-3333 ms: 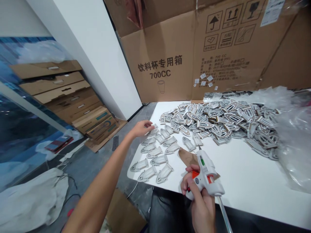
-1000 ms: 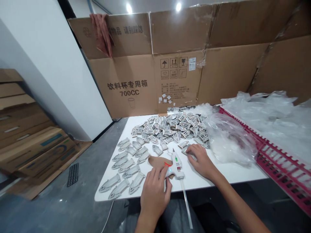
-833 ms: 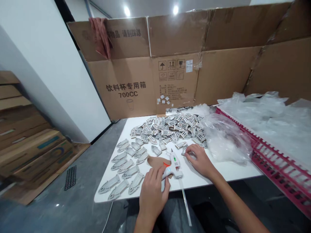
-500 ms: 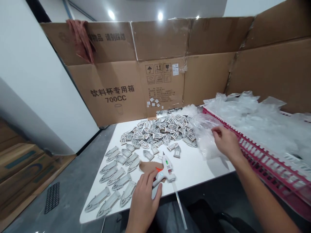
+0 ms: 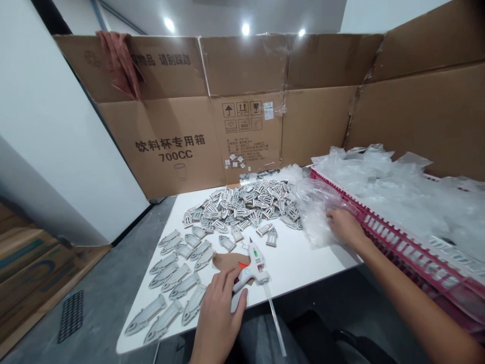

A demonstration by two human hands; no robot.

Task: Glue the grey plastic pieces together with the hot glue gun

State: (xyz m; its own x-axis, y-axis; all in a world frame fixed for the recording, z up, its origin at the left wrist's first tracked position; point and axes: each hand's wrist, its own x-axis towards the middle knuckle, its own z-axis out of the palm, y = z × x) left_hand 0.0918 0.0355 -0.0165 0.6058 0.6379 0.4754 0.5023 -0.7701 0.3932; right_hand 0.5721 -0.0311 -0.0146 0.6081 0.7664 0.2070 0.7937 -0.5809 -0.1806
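Note:
My left hand lies at the table's front edge with its fingers curled over the handle of a white hot glue gun. The gun lies on a brown cardboard piece, nozzle pointing away, a clear glue stick trailing past the edge. Farther right, my right hand is closed at the side of a clear plastic bag; its fingertips are partly hidden in the film. Grey boat-shaped pieces are laid in rows on the left, and a heap of similar pieces spreads behind the gun.
A crimson plastic crate filled with clear plastic bags stands along the right side. Tall cardboard walls enclose the back of the white table. A reddish cloth hangs over the left panel.
My right hand has moved slightly down into the plastic bag's side. The whole view has shifted a little; my left hand and the glue gun keep their places on the table.

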